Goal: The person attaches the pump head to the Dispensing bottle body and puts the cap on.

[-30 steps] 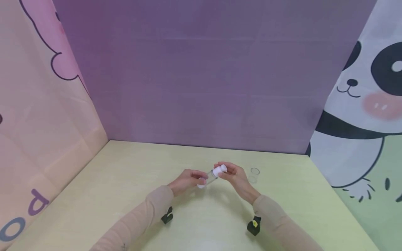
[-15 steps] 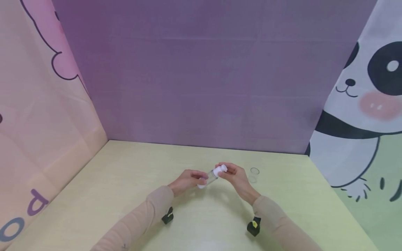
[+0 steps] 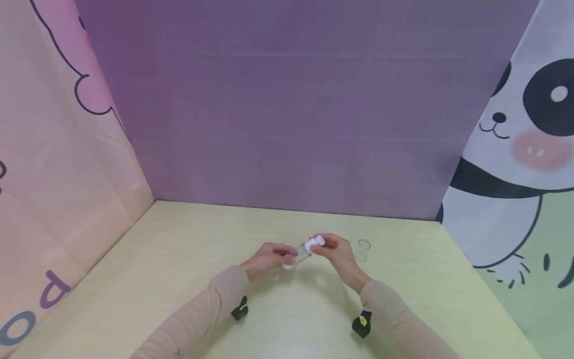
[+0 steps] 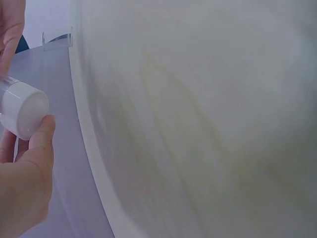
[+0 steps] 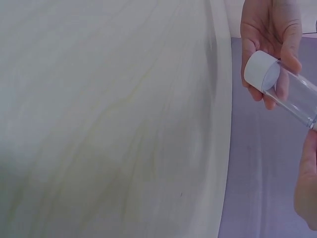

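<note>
A clear cylindrical bottle [image 3: 303, 253] with a white base [image 5: 261, 71] and a white top [image 3: 314, 243] is held tilted above the table. My left hand [image 3: 269, 258] grips its base end, fingers on one side and thumb on the other. At the upper end my right hand [image 3: 339, 252] pinches the white top between thumb and fingers. Seen close up in the left wrist view, the round end of the base faces the camera. The white top is mostly out of frame in the right wrist view. The bottle's see-through wall shows no visible contents.
A transparent cylinder, like a small cup or cap [image 3: 364, 244], stands on the pale wooden table [image 3: 202, 234] just right of my right hand. A purple cloth [image 3: 287, 109] hangs behind the table. Printed cloths flank both sides. Black wrist devices [image 3: 361, 324] hang under the sleeves.
Almost nothing differs. The bottle stays in both hands at the same tilt; the right hand's fingers have shifted very slightly around the white top.
</note>
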A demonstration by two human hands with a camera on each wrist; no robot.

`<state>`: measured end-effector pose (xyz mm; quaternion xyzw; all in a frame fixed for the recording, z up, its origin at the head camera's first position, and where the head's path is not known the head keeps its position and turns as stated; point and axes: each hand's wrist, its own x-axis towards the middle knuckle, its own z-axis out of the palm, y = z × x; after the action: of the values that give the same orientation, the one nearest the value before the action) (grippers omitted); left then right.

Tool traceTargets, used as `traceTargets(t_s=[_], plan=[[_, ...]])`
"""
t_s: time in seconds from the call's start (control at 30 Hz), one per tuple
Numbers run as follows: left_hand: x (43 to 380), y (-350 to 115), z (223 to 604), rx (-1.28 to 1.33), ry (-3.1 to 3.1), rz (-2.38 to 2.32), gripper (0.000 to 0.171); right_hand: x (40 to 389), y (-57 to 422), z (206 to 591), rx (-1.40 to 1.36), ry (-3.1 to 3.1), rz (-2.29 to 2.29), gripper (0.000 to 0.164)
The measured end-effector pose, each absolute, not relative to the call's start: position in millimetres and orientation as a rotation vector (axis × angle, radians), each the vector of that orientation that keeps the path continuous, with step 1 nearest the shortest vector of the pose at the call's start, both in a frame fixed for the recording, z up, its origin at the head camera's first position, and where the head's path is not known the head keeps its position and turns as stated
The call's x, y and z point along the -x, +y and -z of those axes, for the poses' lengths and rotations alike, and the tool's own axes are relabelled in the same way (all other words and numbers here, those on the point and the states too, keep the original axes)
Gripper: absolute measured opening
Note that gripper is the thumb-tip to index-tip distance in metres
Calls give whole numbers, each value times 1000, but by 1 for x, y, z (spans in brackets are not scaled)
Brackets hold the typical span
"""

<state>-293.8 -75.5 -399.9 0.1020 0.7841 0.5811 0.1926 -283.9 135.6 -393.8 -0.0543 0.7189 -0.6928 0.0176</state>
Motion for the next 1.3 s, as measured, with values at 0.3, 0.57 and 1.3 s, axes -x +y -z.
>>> traceTargets(t_s=[0.3, 0.57, 1.3], plan=[[297, -76, 409, -291, 2177, -1654, 31, 286, 133, 398, 105, 2283, 2123, 43], [301, -76, 413, -295, 2177, -1648, 31, 288, 131, 400, 70, 2303, 2111, 41], [300, -77, 416, -296, 2195, -1649, 31, 287, 131, 402, 87, 2334, 2074, 48]])
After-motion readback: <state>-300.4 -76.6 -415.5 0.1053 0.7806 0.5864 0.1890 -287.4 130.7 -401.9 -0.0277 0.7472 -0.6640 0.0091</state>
